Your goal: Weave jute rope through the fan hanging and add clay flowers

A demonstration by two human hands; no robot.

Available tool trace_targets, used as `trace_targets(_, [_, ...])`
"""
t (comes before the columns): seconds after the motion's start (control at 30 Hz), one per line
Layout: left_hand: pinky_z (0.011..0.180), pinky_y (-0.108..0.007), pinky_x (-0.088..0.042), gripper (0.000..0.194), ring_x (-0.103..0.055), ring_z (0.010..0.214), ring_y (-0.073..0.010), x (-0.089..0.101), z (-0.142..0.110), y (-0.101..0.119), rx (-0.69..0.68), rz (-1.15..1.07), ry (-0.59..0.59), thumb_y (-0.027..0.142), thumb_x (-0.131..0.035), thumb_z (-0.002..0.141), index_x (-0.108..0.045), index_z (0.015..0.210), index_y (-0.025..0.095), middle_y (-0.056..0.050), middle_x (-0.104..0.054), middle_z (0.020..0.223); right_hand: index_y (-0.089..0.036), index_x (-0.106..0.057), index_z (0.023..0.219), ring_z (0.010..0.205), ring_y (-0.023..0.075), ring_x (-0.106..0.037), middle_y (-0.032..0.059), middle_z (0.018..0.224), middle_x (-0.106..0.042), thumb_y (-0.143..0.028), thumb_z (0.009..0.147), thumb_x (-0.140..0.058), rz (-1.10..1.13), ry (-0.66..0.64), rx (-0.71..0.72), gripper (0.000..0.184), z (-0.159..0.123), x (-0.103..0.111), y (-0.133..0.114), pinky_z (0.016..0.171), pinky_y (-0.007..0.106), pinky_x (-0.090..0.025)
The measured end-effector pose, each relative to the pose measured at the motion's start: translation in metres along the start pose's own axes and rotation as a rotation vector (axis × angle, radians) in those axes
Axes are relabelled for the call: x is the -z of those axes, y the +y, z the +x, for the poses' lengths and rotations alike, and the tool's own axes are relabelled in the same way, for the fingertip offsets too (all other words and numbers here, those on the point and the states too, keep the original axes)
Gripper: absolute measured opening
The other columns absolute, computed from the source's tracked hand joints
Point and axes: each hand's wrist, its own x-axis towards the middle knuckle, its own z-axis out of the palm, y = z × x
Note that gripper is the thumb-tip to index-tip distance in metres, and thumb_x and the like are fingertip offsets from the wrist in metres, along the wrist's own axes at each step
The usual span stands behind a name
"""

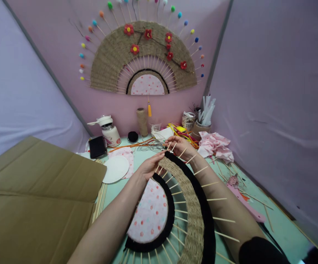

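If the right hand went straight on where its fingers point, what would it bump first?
The right hand would probably meet the white sheet just ahead, but depth is hard to judge.

Both forearms (108,220) reach forward and converge, left hand (151,165) gripping, right hand (185,146) near it, fingers bent.

There are 2 hands (151,165), 2 woven fans (194,200), 7 red flowers (134,49) and 1 tassel (149,109).
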Motion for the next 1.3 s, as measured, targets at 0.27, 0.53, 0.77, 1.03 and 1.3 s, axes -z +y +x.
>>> trace_targets(0.27, [0.075,-0.026,-0.05,0.024,-0.067,0.074,-0.0143,0.002,0.002,-0.008,0.041,0.007,0.016,0.007,-0.06,0.077,-0.064,0.101,0.011,-0.006,-0.071,0.086,-0.019,-0.061,0.075,0.072,0.008,-0.063,-0.0016,0.078,-0.067,-0.008,0.062,-0.075,0.027,0.068,0.108,0.022,0.006,0.014,-0.007,0.065,0.017,-0.052])
trace_targets(0.53, [0.067,-0.025,-0.051,0.022,-0.067,0.068,-0.015,-0.003,-0.003,0.002,0.014,0.057,0.082,0.007,-0.064,0.075,-0.065,0.097,0.011,-0.005,-0.07,0.079,-0.02,-0.059,0.076,0.058,0.0049,-0.054,-0.0036,0.073,-0.063,-0.01,0.062,-0.068,-0.017,0.065,0.116,0.02,0.001,0.019,-0.021,0.049,0.014,-0.042])
trace_targets(0.77, [0.066,-0.026,-0.052,0.02,-0.066,0.065,-0.0147,-0.007,-0.01,0.018,-0.071,0.128,0.123,0.009,-0.064,0.074,-0.065,0.094,0.012,-0.005,-0.069,0.076,-0.015,-0.064,0.076,0.045,0.0036,-0.042,-0.0039,0.059,-0.059,-0.009,0.061,-0.065,-0.215,0.001,-0.082,0.016,-0.007,0.02,-0.026,0.039,0.015,-0.028])
trace_targets(1.03, [0.063,-0.027,-0.051,0.027,-0.065,0.063,-0.0141,-0.007,-0.016,0.025,-0.175,0.246,0.222,0.012,-0.066,0.073,-0.062,0.099,0.017,-0.003,-0.069,0.078,-0.016,-0.069,0.087,0.046,0.0038,-0.042,-0.005,0.059,-0.059,-0.027,0.068,-0.072,-0.505,-0.208,-0.112,0.022,-0.019,0.004,-0.025,0.043,0.016,-0.031])
trace_targets(1.3, [0.058,-0.024,-0.048,0.03,-0.063,0.06,-0.0137,-0.014,-0.022,0.028,-0.21,0.283,0.25,0.014,-0.07,0.068,-0.059,0.096,0.018,-0.001,-0.067,0.07,-0.015,-0.073,0.084,0.064,0.0109,-0.06,0.0024,0.075,-0.07,-0.029,0.069,-0.072,-0.565,-0.38,-0.102,0.021,-0.024,-0.004,-0.028,0.057,0.02,-0.046])
